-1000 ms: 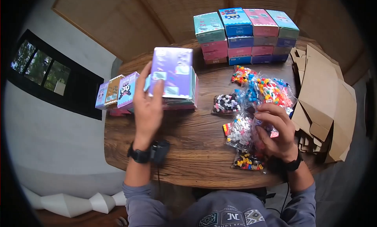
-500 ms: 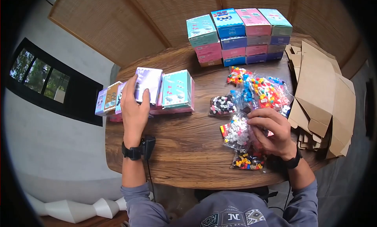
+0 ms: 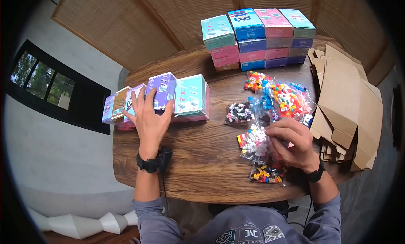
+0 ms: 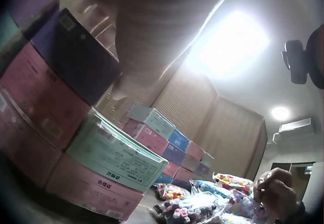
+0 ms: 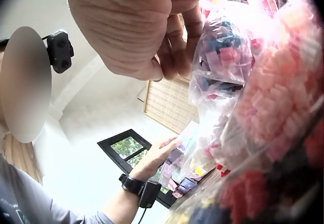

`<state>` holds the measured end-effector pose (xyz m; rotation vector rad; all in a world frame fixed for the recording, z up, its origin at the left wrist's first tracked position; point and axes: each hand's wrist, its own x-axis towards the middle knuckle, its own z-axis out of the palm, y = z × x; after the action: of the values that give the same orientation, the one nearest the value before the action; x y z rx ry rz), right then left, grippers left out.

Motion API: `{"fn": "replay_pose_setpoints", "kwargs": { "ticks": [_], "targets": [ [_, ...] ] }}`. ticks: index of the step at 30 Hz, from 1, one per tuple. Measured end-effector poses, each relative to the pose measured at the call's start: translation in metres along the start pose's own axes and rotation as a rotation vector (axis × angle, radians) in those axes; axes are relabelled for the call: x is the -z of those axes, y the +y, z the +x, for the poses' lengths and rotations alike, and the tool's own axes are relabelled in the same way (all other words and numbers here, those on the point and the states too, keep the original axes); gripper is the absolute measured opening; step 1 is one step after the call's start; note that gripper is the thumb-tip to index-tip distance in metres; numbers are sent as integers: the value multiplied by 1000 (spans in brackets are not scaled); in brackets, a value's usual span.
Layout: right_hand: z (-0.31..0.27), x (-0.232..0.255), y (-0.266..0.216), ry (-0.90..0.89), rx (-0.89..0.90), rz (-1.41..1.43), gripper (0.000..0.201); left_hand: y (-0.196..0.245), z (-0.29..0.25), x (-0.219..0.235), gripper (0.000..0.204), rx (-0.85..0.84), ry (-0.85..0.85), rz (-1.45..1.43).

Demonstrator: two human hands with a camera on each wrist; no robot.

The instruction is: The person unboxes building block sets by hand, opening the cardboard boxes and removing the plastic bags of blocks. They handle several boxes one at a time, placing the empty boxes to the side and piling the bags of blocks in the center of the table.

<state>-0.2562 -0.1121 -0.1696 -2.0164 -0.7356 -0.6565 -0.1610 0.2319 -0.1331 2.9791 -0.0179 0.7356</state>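
Observation:
My left hand [image 3: 151,120] lies with spread fingers over a purple box [image 3: 161,84] on the low rows of boxes at the left. In the left wrist view the same purple box [image 4: 76,51] rests on pink boxes, with the hand above it. A mint green box [image 3: 189,94] stands just right of it. My right hand [image 3: 293,138] hangs with loosely curled fingers above clear bags of small building bricks. Its fingertips are close to a bag of white bricks [image 3: 255,140]. In the right wrist view a bag of pink bricks [image 5: 276,89] lies beside that hand.
More bags of coloured bricks [image 3: 287,101] lie behind the right hand. A taller stack of boxes [image 3: 253,54] stands at the back. Flattened brown cardboard [image 3: 348,96] covers the right side of the wooden table [image 3: 198,159]. Cables run from the wrist cameras.
The left hand has lowered the purple box onto the left row beside the mint green box, then loosened and spread its fingers. The right hand has stayed over the bags.

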Motion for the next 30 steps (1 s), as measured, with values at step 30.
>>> {"fn": "replay_pose_setpoints", "kwargs": {
  "ticks": [30],
  "targets": [
    [-1, -1, 2, -24, -14, 7, 25, 29, -14, 6, 75, 10, 161, -66]
  ]
}}
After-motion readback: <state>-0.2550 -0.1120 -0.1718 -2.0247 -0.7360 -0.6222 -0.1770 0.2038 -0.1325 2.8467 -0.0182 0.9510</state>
